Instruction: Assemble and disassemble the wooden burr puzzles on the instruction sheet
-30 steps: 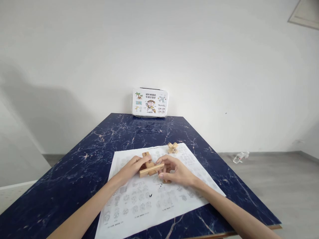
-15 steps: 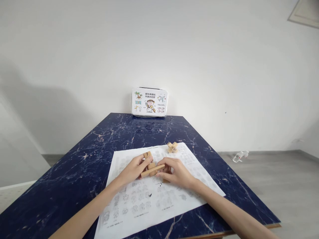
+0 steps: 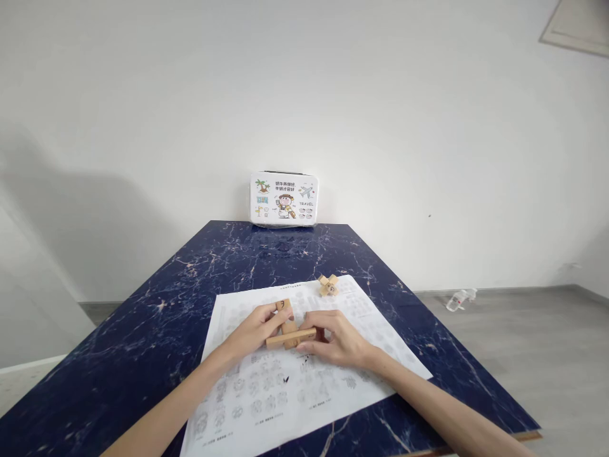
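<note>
My left hand has its fingers closed round an upright wooden puzzle piece with a dark mark near its top. In my right hand, a long wooden puzzle bar is pinched by its right end. The bar lies crosswise against the lower part of the left-hand piece, and the two seem to touch. Both hands are just over a printed paper sheet. Beyond my right hand, a small cross-shaped wooden puzzle rests on the sheet's far edge. My fingers hide parts of the held pieces.
The sheet lies on a dark blue marbled table. A white case with cartoon prints stands at the far edge by the wall. Down on the floor to the right is a clear plastic item.
The long bar has turned to lie more level. A block that showed under my right hand is now out of sight. The view has shifted slightly.
</note>
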`<move>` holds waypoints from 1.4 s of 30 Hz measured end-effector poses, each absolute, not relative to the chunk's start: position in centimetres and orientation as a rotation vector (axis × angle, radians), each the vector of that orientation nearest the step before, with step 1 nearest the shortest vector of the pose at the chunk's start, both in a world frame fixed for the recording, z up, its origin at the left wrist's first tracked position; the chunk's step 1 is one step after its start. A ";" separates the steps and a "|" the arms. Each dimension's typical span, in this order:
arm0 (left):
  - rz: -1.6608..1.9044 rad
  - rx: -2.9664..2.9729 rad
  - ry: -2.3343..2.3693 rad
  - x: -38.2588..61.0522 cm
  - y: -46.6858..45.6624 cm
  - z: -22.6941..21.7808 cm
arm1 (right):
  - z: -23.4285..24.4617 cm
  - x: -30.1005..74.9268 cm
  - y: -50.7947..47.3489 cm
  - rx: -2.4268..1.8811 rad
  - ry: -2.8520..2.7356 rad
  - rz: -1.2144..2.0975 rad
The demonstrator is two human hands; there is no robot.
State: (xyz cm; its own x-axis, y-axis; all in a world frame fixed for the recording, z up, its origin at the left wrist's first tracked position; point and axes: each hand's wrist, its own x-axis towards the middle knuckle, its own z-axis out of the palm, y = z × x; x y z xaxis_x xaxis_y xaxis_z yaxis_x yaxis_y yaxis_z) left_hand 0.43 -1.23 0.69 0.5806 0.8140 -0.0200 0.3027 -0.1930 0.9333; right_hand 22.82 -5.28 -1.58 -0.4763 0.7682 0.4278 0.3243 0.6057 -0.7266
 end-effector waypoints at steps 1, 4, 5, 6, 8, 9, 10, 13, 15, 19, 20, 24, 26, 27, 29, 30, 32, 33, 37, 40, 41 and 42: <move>0.605 1.749 0.926 0.4 -1.2 0.7 | -1.5 22.8 -5.3 -0.865 -2.062 0.744; 0.586 1.711 0.932 0.4 -1.3 0.9 | -1.3 22.7 -5.5 -0.865 -2.069 0.765; 0.578 1.699 0.933 0.3 -1.4 0.9 | -1.2 22.7 -5.6 -0.859 -2.066 0.764; 0.568 1.687 0.932 0.3 -1.4 1.0 | -1.1 22.6 -5.7 -0.851 -2.059 0.761; 0.548 1.662 0.933 0.2 -1.5 1.0 | -1.0 22.5 -5.8 -0.838 -2.052 0.755; 0.542 1.648 0.932 0.1 -1.5 1.0 | -1.1 22.5 -5.8 -0.836 -2.053 0.748; 0.548 1.633 0.931 0.1 -1.5 0.9 | -1.2 22.4 -5.8 -0.841 -2.055 0.740; 0.622 1.608 0.943 0.0 -1.4 0.7 | -1.8 22.5 -5.6 -0.907 -2.032 0.701; 0.678 1.616 0.958 0.1 -1.4 0.6 | -2.2 22.5 -5.4 -0.960 -2.003 0.662; 0.690 1.630 0.944 0.3 -1.4 0.4 | -2.5 22.6 -5.1 -0.928 -2.065 0.544; 0.679 1.632 0.938 0.4 -1.4 0.4 | -2.4 22.7 -5.1 -0.887 -2.104 0.524; 0.637 1.647 0.910 0.5 -1.6 0.5 | -2.1 22.6 -5.1 -0.730 -2.207 0.543; 0.632 1.648 0.888 0.5 -1.8 0.6 | -1.9 22.5 -5.2 -0.711 -2.206 0.581; 0.635 1.649 0.881 0.5 -1.8 0.7 | -1.9 22.5 -5.2 -0.715 -2.203 0.596; 0.647 1.649 0.876 0.5 -1.8 0.7 | -1.8 22.5 -5.3 -0.728 -2.203 0.603; 0.650 1.649 0.878 0.6 -1.8 0.7 | -1.8 22.6 -5.3 -0.734 -2.204 0.601; 0.649 1.650 0.878 0.5 -1.7 0.6 | -1.8 22.6 -5.3 -0.739 -2.204 0.603; 0.645 1.649 0.876 0.5 -1.6 0.4 | -1.8 22.6 -5.3 -0.736 -2.201 0.608; 0.637 1.655 0.875 0.4 -1.4 0.1 | -1.8 22.7 -5.2 -0.709 -2.179 0.621; 0.639 1.661 0.878 0.4 -1.4 0.2 | -1.9 22.6 -5.1 -0.715 -2.178 0.618; 0.641 1.661 0.877 0.4 -1.4 0.3 | -1.9 22.6 -5.1 -0.717 -2.175 0.615; 0.643 1.659 0.873 0.4 -1.5 0.4 | -1.9 22.6 -5.2 -0.715 -2.171 0.613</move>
